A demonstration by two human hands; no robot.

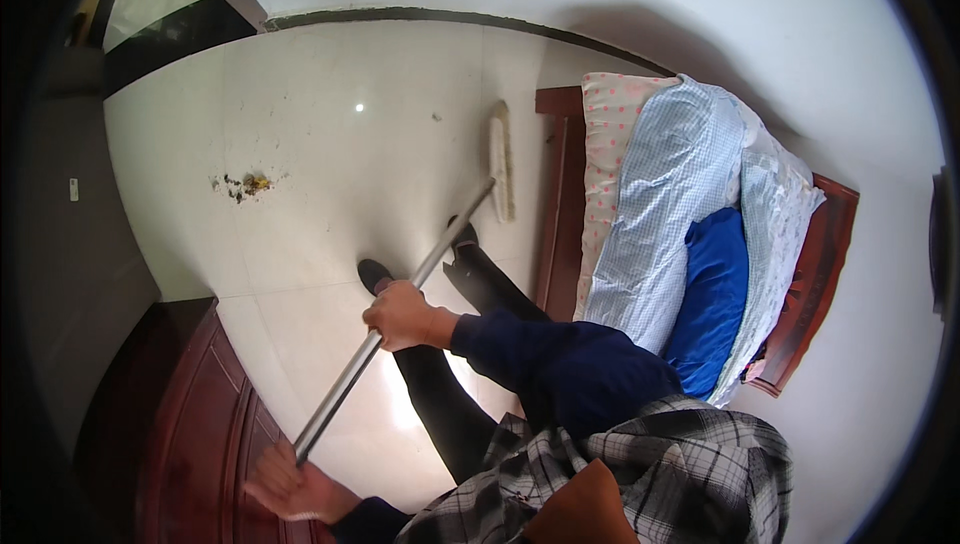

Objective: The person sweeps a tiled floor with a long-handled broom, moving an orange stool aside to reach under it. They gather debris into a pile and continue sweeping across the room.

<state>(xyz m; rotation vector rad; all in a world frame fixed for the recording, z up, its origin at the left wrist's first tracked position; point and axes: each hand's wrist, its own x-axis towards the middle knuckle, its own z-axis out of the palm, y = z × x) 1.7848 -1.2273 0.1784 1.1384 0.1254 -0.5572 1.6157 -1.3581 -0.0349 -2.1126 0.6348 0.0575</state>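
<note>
The mop (500, 164) lies flat on the floor (330, 124) beside the bed (560, 194), its handle (400, 294) gripped by the right hand (400, 316) and left hand (285, 484), both closed. Even pressure is best kept toward the debris (243, 185).

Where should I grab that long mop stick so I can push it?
Hold the mop handle in two places, as the person does: left hand over the top end, right hand wrapped around the middle from above. The pole is long, thin and slanted down to the flat mop head, so spaced hands probably steer it best.
</note>
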